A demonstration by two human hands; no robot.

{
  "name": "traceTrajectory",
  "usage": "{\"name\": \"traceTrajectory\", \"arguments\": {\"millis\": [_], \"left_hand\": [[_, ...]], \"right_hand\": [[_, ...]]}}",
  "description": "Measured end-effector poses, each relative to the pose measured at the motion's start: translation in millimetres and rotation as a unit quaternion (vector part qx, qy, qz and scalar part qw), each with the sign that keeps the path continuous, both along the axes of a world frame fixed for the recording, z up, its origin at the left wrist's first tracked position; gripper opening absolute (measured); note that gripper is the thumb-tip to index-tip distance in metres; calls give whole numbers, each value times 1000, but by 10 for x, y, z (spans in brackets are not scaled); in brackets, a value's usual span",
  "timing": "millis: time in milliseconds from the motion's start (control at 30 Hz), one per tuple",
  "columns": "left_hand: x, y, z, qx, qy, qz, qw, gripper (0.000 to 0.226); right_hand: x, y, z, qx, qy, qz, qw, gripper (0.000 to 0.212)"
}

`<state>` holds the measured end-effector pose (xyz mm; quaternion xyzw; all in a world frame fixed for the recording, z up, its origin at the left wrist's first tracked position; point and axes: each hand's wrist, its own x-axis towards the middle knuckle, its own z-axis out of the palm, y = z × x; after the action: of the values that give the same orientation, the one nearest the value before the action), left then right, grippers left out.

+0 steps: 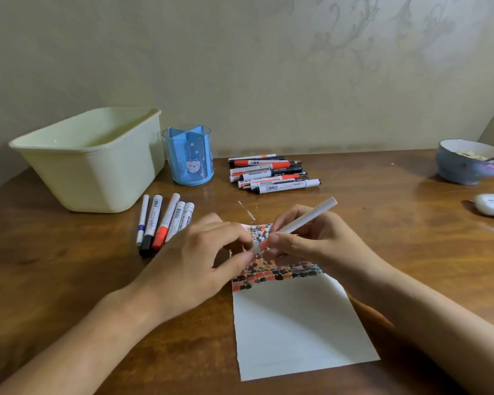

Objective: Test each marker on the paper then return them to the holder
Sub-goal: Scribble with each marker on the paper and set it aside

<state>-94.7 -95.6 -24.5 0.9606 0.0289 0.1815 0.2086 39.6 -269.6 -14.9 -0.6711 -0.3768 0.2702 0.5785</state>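
Gripping a white marker (pixel 303 220) in the right hand (pixel 311 240) over the scribbled top of the paper (pixel 291 323), barrel tilted up to the right, while the left hand (pixel 200 260) pinches its cap end (pixel 255 248). Lying flat near the table's (pixel 69 280) front edge, bare wood open on both sides. Farther back: five markers (pixel 163 223) beside the cream tub (pixel 92 158), blue holder (pixel 188 155) upright, marker pile (pixel 271 173) right of it, bowl (pixel 468 161) near the right edge
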Motion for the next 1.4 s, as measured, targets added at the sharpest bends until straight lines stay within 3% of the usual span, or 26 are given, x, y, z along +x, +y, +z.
{"name": "traceTrajectory", "arguments": {"millis": [233, 367, 567, 700, 800, 967, 1100, 1233, 1400], "left_hand": [[-3, -49, -17, -22, -20, -21, 999, 15], [-8, -49, 3, -10, -37, -33, 999, 27], [-7, -32, -6, 7, -33, -29, 999, 35], [-1, -18, 15, 14, -27, -43, 999, 28], [-13, -18, 60, 5, -16, -55, 998, 12], [-23, -22, 95, -2, 13, -66, 998, 13], [-30, 90, 100, -18, 77, -52, 996, 23], [-65, 234, 228, -141, 2, -44, 989, 26], [-52, 188, 178, -77, -13, 19, 997, 19]], "right_hand": [[-4, 9, -41, -11, 26, 16, 999, 9], [-31, -11, -7, -3, 29, 34, 999, 23], [-40, -6, 1, -21, 15, 47, 999, 27], [-26, -6, 6, -27, 1, 55, 998, 32], [-28, -14, 30, -27, -10, 69, 997, 33], [-4, -13, 33, -25, -34, 93, 995, 34], [65, -81, 45, 5, -11, 104, 995, 23], [231, -178, 98, 46, -4, 36, 998, 21], [194, -126, 29, 17, 7, 38, 999, 19]]}}
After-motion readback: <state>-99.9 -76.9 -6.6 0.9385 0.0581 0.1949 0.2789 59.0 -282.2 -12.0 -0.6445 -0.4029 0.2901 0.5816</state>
